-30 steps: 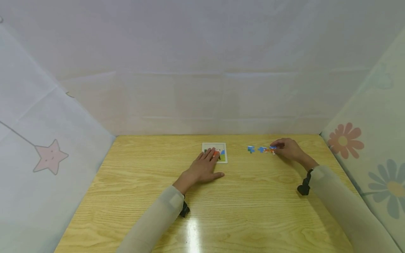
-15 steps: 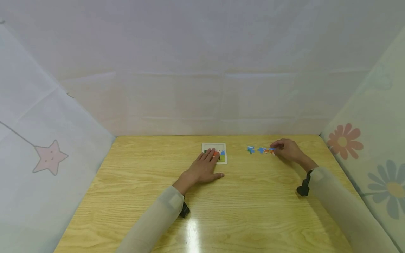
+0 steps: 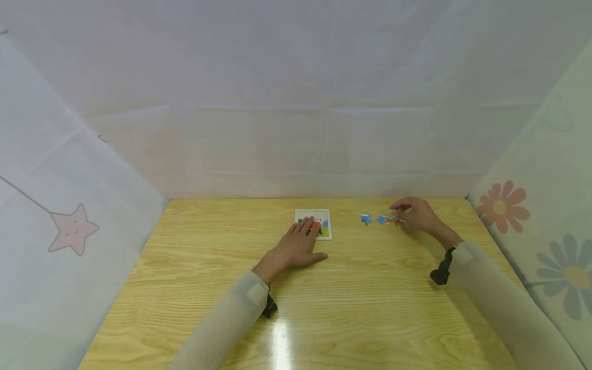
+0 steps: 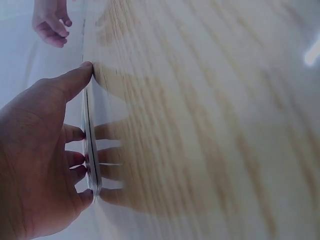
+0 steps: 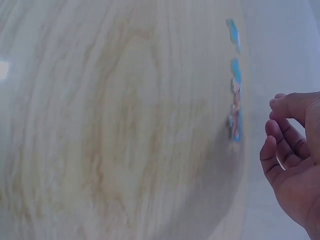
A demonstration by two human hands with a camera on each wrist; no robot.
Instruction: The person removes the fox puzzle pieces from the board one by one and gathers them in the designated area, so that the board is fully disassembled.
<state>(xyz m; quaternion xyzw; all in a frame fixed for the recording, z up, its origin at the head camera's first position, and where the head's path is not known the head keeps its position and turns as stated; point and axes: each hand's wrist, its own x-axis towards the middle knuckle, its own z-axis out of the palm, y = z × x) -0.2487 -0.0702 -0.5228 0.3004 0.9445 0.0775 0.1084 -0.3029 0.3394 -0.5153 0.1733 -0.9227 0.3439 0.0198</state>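
Note:
My left hand [image 3: 296,247] lies flat with spread, straight fingers on a small square picture puzzle in a white frame [image 3: 330,232], covering part of its picture. The left wrist view shows the board's thin edge [image 4: 92,155] under the fingertips. My right hand [image 3: 418,215] hovers above the loose jigsaw pieces. Its fingers are loosely bent, and the right wrist view shows nothing between thumb and fingertips. Below it, pieces in blue, orange and white [image 3: 388,220] lie touching in a row. One blue-and-green piece [image 3: 366,219] lies apart to their left.
The wooden tabletop [image 3: 351,298] ends at a pale cloth backdrop [image 3: 259,154] behind the puzzle. Printed cloth sides stand left and right, with a pink star [image 3: 75,229] and flowers [image 3: 504,206]. Each wrist bears a black camera [image 3: 441,272].
My right hand has risen off the pieces and shifted slightly left and back. The left hand and the puzzle board have stayed put.

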